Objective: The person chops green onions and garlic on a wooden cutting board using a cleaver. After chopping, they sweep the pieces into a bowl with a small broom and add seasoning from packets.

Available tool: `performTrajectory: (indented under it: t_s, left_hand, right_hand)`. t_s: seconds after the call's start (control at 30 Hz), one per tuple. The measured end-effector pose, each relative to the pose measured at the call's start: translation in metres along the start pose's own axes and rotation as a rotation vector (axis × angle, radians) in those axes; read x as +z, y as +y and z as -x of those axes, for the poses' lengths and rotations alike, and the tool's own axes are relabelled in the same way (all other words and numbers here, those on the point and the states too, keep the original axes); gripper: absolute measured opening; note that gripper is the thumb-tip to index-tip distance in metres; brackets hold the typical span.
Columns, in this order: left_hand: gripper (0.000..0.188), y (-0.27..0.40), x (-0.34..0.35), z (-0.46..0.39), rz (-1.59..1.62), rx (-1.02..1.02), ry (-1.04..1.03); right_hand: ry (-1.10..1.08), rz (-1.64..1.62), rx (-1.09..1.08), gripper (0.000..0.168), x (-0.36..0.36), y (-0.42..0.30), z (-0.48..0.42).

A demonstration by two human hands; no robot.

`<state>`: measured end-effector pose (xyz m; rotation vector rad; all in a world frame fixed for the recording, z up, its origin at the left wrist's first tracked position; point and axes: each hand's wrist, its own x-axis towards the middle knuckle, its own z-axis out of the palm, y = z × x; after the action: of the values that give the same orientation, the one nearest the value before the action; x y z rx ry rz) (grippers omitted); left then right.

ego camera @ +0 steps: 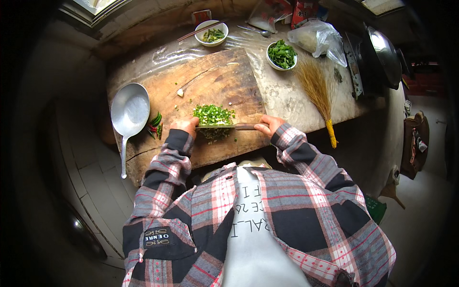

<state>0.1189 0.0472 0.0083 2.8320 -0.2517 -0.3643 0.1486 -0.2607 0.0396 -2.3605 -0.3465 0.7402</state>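
A knife (218,126) lies across the front of a pile of chopped green onion (212,114) on a worn wooden cutting board (222,82). My right hand (269,125) grips its brown wooden handle. At the other end of the blade, my left hand (185,126) has its fingers on the tip. The blade appears edge-on, so its face is hidden. Some chopped bits lie on the near side of the knife, and a few are scattered over the board. A pale piece (180,92), perhaps garlic, sits farther back. Red and green chili peppers (155,123) rest left of my left hand.
A metal ladle (130,107) overlaps the board's left edge. Behind are a bowl with chopsticks (211,41) and a bowl of leafy greens (282,55). To the right lie a straw whisk brush (319,93), a plastic bag (317,37) and a wok (383,57).
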Motion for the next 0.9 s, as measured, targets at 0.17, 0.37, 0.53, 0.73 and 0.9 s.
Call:
performTrajectory:
  t_s: [0.17, 0.37, 0.53, 0.73, 0.9]
  left_hand:
    - [0.007, -0.013, 0.001, 0.0, 0.091, 0.062, -0.032]
    - [0.003, -0.011, 0.0, 0.0, 0.025, 0.161, 0.026]
    - [0.004, -0.021, 0.0, 0.002, 0.061, 0.223, -0.015]
    - [0.005, -0.014, -0.005, 0.002, 0.039, 0.233, -0.013]
    - [0.005, -0.029, -0.01, 0.001, 0.044, 0.256, -0.107]
  right_hand:
    - [0.012, 0.005, 0.06, 0.038, 0.006, -0.006, 0.008]
    - [0.031, -0.069, 0.071, 0.04, 0.026, 0.006, 0.026]
    - [0.015, -0.008, 0.083, 0.041, 0.028, -0.026, 0.047]
    - [0.015, -0.032, 0.101, 0.042, 0.035, -0.019, 0.052]
    - [-0.095, 0.007, 0.171, 0.043, 0.035, -0.05, 0.064]
